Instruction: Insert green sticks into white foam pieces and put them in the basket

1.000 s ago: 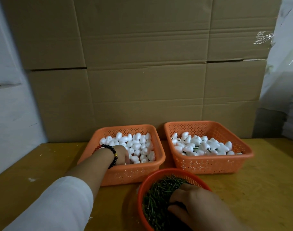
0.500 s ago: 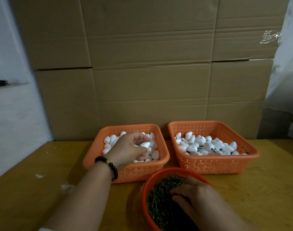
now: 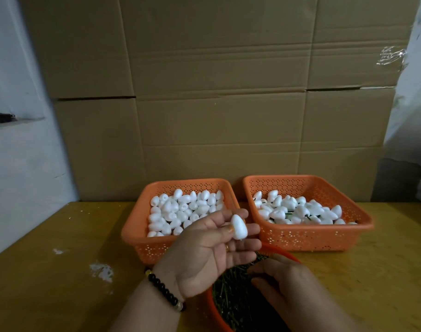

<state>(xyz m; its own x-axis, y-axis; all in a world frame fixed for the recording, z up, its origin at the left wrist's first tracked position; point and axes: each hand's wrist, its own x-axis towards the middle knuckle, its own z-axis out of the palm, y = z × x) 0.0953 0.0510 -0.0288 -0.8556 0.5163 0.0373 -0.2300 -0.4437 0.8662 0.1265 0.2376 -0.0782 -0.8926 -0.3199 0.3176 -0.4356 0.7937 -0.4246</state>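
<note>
Cardboard boxes (image 3: 216, 92) behind yellow wooden table (image 3: 48, 259)

Wooden table (image 3: 60, 295), two orange baskets (image 3: 137, 233) (image 3: 363, 226), round bowl (image 3: 210, 307)

Two baskets side by side on the table (image 3: 48, 271) — left basket (image 3: 142, 226), right basket (image 3: 324, 233) — round bowl (image 3: 210, 305) before them.

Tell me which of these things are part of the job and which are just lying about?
Part of the job:
foam piece in left hand
right hand in bowl of green sticks
left basket, plain foam
right basket, finished pieces

Just lying about:
cardboard boxes
white crumbs
bead bracelet
</note>
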